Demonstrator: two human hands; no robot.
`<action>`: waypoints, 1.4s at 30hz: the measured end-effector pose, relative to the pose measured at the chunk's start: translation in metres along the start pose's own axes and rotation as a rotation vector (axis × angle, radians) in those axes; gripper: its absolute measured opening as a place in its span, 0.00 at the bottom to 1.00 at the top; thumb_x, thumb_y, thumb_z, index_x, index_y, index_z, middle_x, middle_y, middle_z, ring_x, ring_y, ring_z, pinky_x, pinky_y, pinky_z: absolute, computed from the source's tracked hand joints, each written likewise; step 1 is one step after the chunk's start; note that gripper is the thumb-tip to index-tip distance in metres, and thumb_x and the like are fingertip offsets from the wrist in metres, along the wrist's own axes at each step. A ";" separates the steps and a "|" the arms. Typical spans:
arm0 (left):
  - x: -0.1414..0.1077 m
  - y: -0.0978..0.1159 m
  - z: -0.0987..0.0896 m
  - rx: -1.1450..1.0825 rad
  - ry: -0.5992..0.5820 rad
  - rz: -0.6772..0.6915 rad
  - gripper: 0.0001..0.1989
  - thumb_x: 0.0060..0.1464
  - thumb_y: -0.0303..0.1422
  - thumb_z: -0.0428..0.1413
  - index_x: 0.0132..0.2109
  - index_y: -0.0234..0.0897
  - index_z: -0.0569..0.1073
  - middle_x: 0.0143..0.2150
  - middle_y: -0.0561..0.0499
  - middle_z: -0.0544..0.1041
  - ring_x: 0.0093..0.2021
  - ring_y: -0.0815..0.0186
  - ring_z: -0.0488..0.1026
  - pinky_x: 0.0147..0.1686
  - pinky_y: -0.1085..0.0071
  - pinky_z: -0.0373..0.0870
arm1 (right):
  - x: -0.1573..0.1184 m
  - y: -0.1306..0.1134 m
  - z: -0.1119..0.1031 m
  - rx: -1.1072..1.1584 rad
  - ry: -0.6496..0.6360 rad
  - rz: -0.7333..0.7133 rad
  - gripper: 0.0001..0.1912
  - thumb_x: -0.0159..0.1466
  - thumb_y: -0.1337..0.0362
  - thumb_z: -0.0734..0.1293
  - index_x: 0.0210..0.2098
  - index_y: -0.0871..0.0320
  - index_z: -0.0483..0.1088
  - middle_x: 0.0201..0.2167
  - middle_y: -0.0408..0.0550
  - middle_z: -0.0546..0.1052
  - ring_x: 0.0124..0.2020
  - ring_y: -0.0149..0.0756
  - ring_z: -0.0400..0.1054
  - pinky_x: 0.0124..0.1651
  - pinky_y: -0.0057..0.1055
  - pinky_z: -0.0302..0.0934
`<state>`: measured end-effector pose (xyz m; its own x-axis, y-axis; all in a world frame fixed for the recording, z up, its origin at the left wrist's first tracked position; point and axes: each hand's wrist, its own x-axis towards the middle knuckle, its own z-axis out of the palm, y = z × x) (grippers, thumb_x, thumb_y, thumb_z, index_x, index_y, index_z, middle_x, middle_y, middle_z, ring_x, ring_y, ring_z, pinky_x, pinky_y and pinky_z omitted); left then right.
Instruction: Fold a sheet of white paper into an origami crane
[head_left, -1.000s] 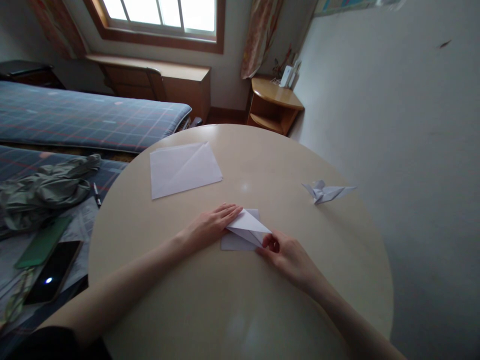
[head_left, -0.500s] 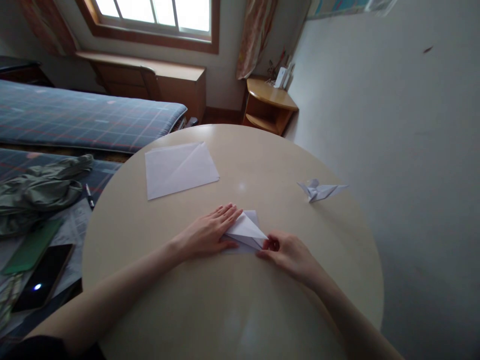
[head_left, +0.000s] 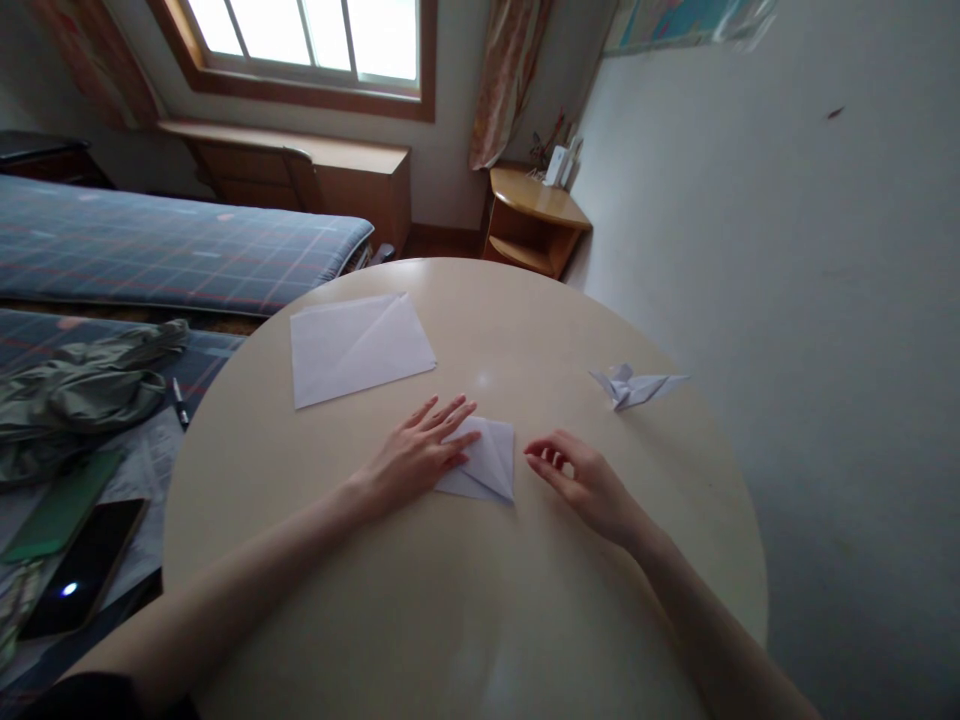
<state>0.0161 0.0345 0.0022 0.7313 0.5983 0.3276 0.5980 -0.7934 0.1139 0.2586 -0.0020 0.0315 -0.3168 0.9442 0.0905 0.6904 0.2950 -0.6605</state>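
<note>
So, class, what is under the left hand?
Folded white paper, on the round table, is partly under the left hand. Its right side shows; the covered left part cannot be seen.

I see a round cream table [head_left: 420, 600] spread beneath both the left hand [head_left: 420, 455] and the right hand [head_left: 581, 480], its top catching a soft sheen. Well beyond the left hand, a bright window [head_left: 330, 40] in a brown frame lets in daylight, with a patterned curtain [head_left: 504, 90] on its right. Below it stand a wooden desk [head_left: 345, 152] and a chair [head_left: 259, 175]. Farther out from the right hand are a corner stand [head_left: 536, 195] and reddish-brown floor [head_left: 446, 240]. A plaid mattress [head_left: 172, 245] lies off past the left hand; a pale, dim wall [head_left: 787, 250] rises right of the right hand.
</note>
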 end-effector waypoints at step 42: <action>0.008 0.032 0.015 -0.144 -0.159 -0.221 0.59 0.38 0.63 0.50 0.64 0.20 0.45 0.65 0.29 0.43 0.66 0.50 0.41 0.61 0.59 0.49 | 0.015 0.014 0.031 -0.431 0.074 -0.406 0.17 0.60 0.72 0.59 0.48 0.61 0.70 0.48 0.52 0.74 0.44 0.42 0.65 0.48 0.40 0.66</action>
<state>0.0458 0.0160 -0.0057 0.6374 0.7595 0.1300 0.7043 -0.6427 0.3015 0.2436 0.0122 0.0004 -0.5749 0.7467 0.3346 0.7303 0.6527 -0.2018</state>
